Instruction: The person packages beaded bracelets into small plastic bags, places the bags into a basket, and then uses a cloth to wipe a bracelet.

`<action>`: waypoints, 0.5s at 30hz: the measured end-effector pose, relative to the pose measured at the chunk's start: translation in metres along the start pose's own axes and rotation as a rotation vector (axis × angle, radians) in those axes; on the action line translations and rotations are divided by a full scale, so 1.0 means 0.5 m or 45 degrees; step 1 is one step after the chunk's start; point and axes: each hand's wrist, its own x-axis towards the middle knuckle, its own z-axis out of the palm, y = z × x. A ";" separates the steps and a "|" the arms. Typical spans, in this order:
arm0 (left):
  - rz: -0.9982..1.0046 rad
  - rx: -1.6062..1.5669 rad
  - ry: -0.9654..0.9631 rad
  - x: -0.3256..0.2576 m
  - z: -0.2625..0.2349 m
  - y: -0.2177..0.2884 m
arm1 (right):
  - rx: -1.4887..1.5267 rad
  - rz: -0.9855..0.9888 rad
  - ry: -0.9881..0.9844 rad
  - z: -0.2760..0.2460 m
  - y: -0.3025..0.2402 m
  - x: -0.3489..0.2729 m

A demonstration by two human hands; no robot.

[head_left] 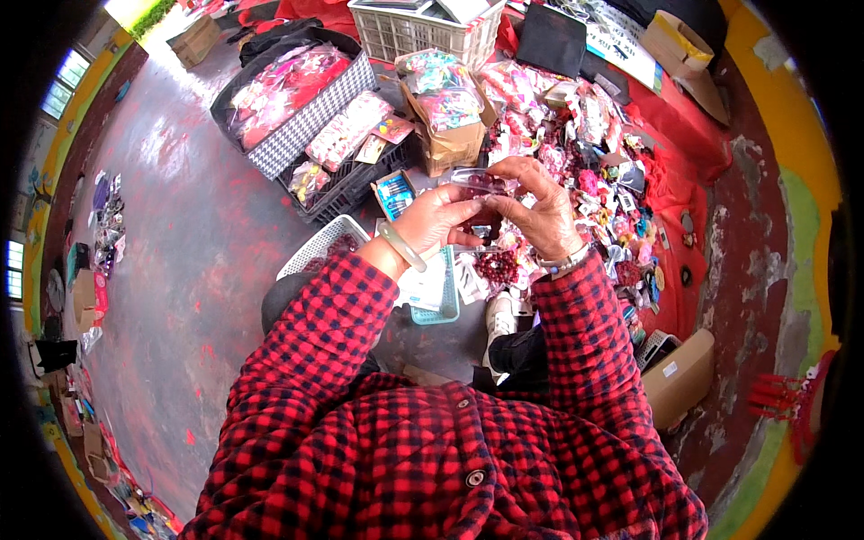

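In front of my chest, both hands pinch a small clear plastic bag point(480, 182) with something dark red showing at it. My left hand point(430, 219) grips its left side with thumb and fingers closed. At its right side, my right hand point(543, 209) has thumb and forefinger closed on the plastic. Exactly what the bag contains I cannot make out. Just below the hands lies a bunch of dark red beads point(497, 266). A white basket point(306, 254) with dark red pieces in it stands left of my left forearm. Under my left wrist is a light blue basket point(440, 312).
A heap of small packaged trinkets point(598, 180) spreads to the right on red cloth point(684, 171). Ahead stand a filled cardboard box point(454, 148), a black crate point(346, 189), a houndstooth-patterned bin point(306, 126) and a large pale crate point(432, 36). An open carton point(679, 378) sits near my right elbow.
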 end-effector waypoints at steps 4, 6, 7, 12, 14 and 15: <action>0.060 -0.101 -0.015 0.000 0.012 -0.001 | 0.039 0.014 0.070 -0.003 0.003 0.000; 0.065 -0.141 -0.041 0.002 0.012 -0.003 | 0.006 0.001 0.109 -0.004 -0.001 -0.002; 0.084 -0.152 -0.055 0.001 0.014 -0.002 | -0.005 -0.006 0.109 -0.004 0.002 -0.002; 0.150 -0.189 -0.078 -0.002 0.016 -0.003 | -0.050 -0.056 0.149 0.001 0.007 -0.004; 0.170 -0.200 -0.071 0.001 0.010 -0.008 | -0.104 -0.089 0.155 0.001 0.005 -0.004; 0.179 -0.206 -0.067 0.002 0.008 -0.010 | -0.130 -0.106 0.158 0.001 0.003 -0.004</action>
